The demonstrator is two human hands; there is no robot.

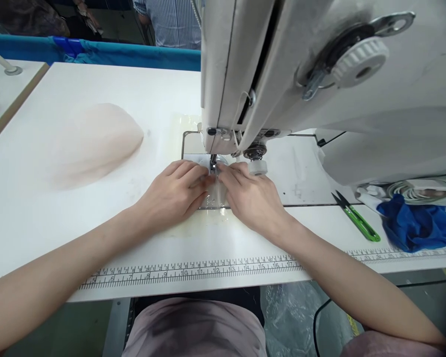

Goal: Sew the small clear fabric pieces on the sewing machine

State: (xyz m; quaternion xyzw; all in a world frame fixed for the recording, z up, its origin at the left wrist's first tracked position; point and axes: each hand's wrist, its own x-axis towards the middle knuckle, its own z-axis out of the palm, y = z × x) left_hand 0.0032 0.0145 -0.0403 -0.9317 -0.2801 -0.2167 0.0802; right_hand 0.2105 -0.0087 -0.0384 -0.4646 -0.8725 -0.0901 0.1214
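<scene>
Under the head of the white industrial sewing machine [319,74], both hands rest flat on the machine bed with their fingertips meeting just in front of the needle and presser foot [213,166]. The left hand [173,193] lies palm down, fingers loosely extended and pressing on a small, thin, nearly transparent piece of pale fabric [215,198]; the right hand [250,196] mirrors it from the other side, fingers spread and flat on the same piece, so neither hand is clenched around anything. That piece sits on the needle plate between the two hands, its front edge tucked at the foot, though whether the foot is down on it is too small to tell. By the look of it, the step in hand is positioning or guiding the piece at the needle; the next move would call for both hands to keep it flat and steer evenly. Off to the left, well apart, a heap of pale pink sheer fabric [96,141] lies on the white table [40,223]. To the right lie green-handled thread snips [357,218] and a crumpled blue cloth [416,225]. A printed ruler strip [193,271] runs along the table's near edge.
</scene>
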